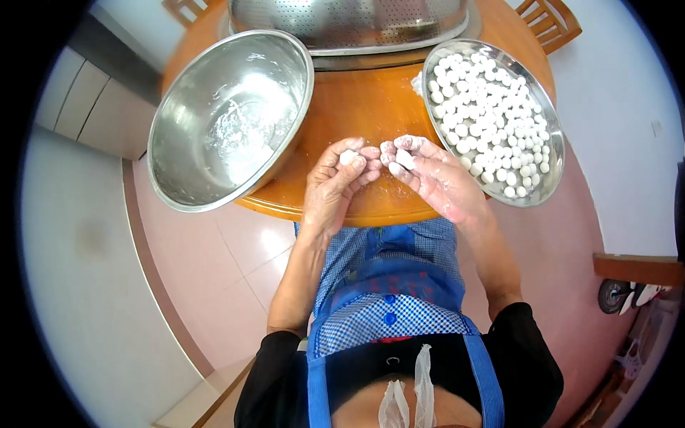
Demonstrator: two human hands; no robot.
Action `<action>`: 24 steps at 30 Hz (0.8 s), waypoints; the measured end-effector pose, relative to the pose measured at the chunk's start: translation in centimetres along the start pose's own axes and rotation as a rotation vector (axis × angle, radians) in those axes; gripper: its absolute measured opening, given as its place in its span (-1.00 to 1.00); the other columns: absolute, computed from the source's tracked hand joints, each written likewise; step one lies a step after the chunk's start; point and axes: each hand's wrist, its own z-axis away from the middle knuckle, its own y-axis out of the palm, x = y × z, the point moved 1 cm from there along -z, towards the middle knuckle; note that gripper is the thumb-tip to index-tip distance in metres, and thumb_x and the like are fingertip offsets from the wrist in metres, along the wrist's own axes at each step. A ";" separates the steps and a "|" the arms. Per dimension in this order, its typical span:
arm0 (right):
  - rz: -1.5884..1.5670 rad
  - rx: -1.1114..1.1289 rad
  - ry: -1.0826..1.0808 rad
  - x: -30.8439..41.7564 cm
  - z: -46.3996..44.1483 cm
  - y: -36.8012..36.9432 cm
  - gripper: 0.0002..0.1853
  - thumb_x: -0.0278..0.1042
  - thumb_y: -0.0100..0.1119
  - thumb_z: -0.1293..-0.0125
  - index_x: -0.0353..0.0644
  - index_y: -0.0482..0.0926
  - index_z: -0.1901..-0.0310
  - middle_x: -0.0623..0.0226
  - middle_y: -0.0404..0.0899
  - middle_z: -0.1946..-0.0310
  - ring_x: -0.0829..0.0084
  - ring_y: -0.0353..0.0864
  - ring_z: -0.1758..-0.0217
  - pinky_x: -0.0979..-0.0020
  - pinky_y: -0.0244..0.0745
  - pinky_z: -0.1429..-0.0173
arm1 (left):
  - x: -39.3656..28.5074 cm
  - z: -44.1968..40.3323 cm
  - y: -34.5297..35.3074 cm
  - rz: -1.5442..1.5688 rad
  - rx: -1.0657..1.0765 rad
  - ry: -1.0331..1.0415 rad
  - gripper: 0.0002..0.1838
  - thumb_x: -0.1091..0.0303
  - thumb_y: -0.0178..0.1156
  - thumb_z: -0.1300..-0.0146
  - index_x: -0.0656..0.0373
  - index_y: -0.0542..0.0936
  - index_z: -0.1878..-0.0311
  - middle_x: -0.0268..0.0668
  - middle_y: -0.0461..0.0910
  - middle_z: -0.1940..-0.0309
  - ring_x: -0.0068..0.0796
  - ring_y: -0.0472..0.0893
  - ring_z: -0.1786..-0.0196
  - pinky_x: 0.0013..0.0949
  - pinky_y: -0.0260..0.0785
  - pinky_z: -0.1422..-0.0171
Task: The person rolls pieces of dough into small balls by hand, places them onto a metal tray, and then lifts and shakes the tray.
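My left hand (342, 175) pinches a small piece of white dough (348, 157) between thumb and fingers. Close by on the right, my right hand (435, 175) holds another small piece of white dough (404, 159) at its fingertips. White flour coats the fingers of both hands, which are held just above the near part of the wooden table. To the right of my right hand lies an oval metal tray (553, 167) with many small white dough balls (492, 118) on it.
A large steel bowl (182, 132) with white residue inside stands at the left of the round wooden table (357, 93). An upturned perforated metal cover (349, 25) sits at the back. Wooden chairs (549, 25) stand behind the table.
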 end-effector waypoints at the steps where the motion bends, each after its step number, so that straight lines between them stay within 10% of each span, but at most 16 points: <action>1: 0.057 0.027 -0.047 0.1 0.2 0.4 -0.73 -0.44 -0.08 -0.43 -0.34 0.35 -0.10 0.11 0.46 -0.06 0.34 0.51 -0.11 0.36 0.40 -0.26 | 0.1 -0.1 -0.1 0.073 -0.006 -0.037 -0.78 0.37 0.08 -0.37 0.22 0.47 -0.02 -0.23 0.59 0.19 -0.44 0.62 0.14 -0.35 0.52 -0.08; 6: 0.402 -0.013 -0.306 -0.5 0.1 1.2 -0.74 -0.45 0.02 -0.39 -0.27 0.44 -0.07 0.14 0.56 0.02 0.34 0.56 -0.04 0.38 0.47 -0.16 | 2.3 -1.3 -1.2 0.347 0.120 -0.142 -0.65 0.10 -0.01 -0.42 0.21 0.47 0.01 -0.21 0.58 0.18 -0.42 0.60 0.10 -0.33 0.49 -0.12; 12: 1.857 -0.039 -1.006 -2.5 -0.4 3.2 -0.73 -0.33 0.25 -0.10 -0.10 0.65 0.12 0.18 0.43 -0.19 0.13 0.35 -0.28 0.25 0.24 -0.31 | 3.0 -1.6 1.0 0.662 0.116 -0.247 -0.50 -0.06 -0.08 -0.41 0.18 0.42 -0.13 -0.16 0.45 -0.15 -0.31 0.46 -0.21 -0.26 0.35 -0.30; 16: 1.241 -0.107 -0.906 -1.0 0.1 2.9 -0.60 -0.31 0.00 -0.32 -0.29 0.48 -0.14 0.01 0.30 -0.30 0.03 0.15 -0.42 0.16 -0.05 -0.48 | 2.6 -1.5 1.6 0.487 -0.011 -0.166 -0.53 -0.02 -0.20 -0.46 0.21 0.38 -0.11 -0.12 0.45 -0.14 -0.26 0.49 -0.16 -0.24 0.35 -0.30; 24: 1.409 -0.233 -0.738 -3.0 -3.0 4.4 -0.17 0.17 -0.32 -0.40 -0.37 -0.18 -0.44 -0.16 -0.19 -0.46 -0.03 -0.32 -0.55 0.03 -0.51 -0.52 | 3.9 0.3 4.0 0.145 0.004 -0.031 -0.48 0.10 -0.26 -0.51 0.21 0.17 -0.39 -0.20 0.21 -0.36 -0.37 0.27 -0.36 -0.31 0.16 -0.41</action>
